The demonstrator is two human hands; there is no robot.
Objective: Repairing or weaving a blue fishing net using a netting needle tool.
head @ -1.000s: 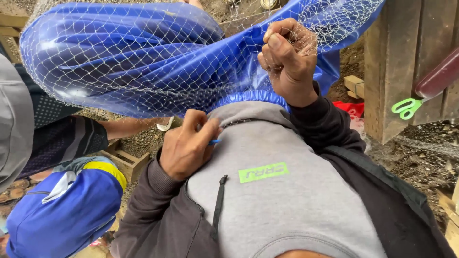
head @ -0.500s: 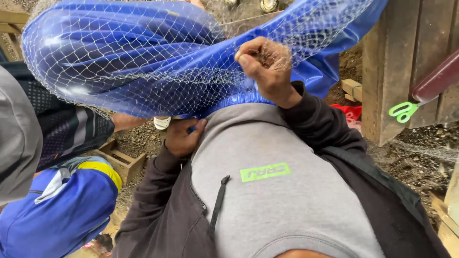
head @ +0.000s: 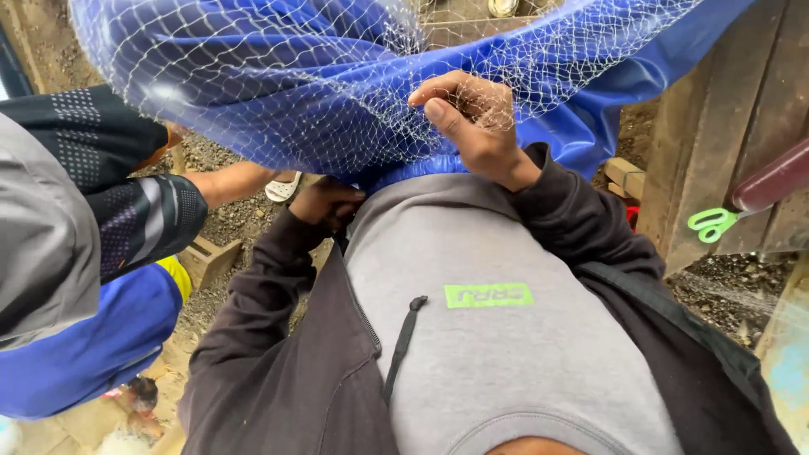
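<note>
1. The white mesh net lies draped over a blue tarpaulin that bulges across the top of my view, just above my chest.
2. My right hand is raised against the net, fingers curled over and thumb pressed toward them, pinching a bit of the mesh where it hangs over the tarpaulin's lower fold.
3. My left hand sits lower, tucked under the edge of the tarpaulin right by my chest. Its fingers are bent inward, but the fold hides their tips, so I cannot tell whether they grip anything.
4. Both my arms are in dark jacket sleeves, and my grey sweatshirt with a small green patch fills the lower middle of the view.
5. At my left, another person's bare forearm reaches in under the tarpaulin; their sleeve is dark with pale stripes.
6. Below that forearm is a blue garment with a yellow band.
7. Off to my right, green-handled scissors rest against wooden boards, well apart from my hands.
8. The ground beneath is gravel.
</note>
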